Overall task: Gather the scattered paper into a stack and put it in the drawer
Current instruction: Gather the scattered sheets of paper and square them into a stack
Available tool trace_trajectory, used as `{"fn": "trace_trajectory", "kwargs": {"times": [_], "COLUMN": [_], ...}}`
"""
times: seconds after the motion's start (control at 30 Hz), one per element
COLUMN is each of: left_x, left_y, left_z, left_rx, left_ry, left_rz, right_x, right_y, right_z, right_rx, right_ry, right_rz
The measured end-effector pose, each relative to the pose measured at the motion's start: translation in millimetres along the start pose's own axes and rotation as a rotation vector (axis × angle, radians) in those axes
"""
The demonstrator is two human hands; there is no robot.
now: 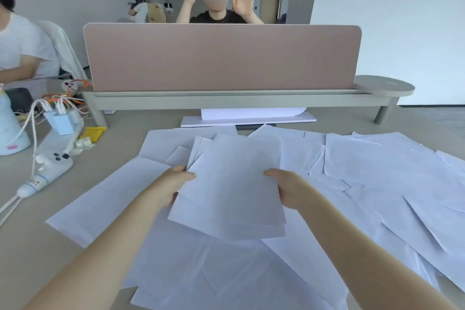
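While both hands lift it above the beige desk (30,254), the small bundle of thin white paper sheets (234,189) looks light, floppy and slippery, so side edges suit best. Left hand (171,184) and right hand (289,189) pinch those edges, thumbs on top. More loose white sheets (377,171) lie beneath and right of the bundle.

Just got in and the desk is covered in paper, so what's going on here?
A person is gathering loose sheets. Both hands, left hand and right hand, grip a small stack by its sides, held over the desk. Many more sheets lie scattered and overlapping around it, mostly to the right. No drawer is in view, so the stacking is only partly done.
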State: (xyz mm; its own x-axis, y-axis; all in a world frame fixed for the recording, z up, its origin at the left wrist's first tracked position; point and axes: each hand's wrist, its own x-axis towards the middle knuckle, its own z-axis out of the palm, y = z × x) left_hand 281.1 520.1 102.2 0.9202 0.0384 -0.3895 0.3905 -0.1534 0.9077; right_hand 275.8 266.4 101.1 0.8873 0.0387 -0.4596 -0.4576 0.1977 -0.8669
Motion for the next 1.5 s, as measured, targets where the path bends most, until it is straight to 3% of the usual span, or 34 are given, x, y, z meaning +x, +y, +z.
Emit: {"fn": "trace_trajectory", "kwargs": {"times": [0.17,0.27,0.43,0.53,0.7,0.83,1.03,1.2,1.37,1.5], "left_x": [-25,-33,-65,-88,-84,-75,-50,-28,-16,-16], "left_y": [0,-7,-47,-74,-95,-87,-75,-65,-59,-56], "left_z": [13,-12,-64,-78,-82,-77,-77,-63,-43,-40], "left_rx": [0.105,0.292,0.739,0.822,0.828,0.722,0.686,0.630,0.747,0.763], "left_ry": [-0.005,0.244,0.577,0.600,0.522,0.534,0.554,0.595,0.559,0.532], "left_rz": [0.047,0.118,-0.105,-0.153,0.031,0.113,0.158,0.228,0.131,0.077], "right_x": [-6,-18,-26,-23,-8,11,21,28,29,14], "right_y": [-4,-15,-24,-21,-6,5,1,-12,-30,-19], "right_z": [0,6,43,77,123,128,123,99,60,48], "right_rx": [-0.247,-0.425,-0.878,-1.013,-1.154,-1.135,-0.948,-0.705,-0.806,-0.822], "right_ry": [-0.044,-0.098,-0.176,-0.188,-0.209,-0.172,-0.272,-0.032,0.088,0.206], "right_rz": [-0.143,-0.202,-0.305,-0.394,-0.397,-0.311,-0.181,-0.301,-0.144,-0.184]}}
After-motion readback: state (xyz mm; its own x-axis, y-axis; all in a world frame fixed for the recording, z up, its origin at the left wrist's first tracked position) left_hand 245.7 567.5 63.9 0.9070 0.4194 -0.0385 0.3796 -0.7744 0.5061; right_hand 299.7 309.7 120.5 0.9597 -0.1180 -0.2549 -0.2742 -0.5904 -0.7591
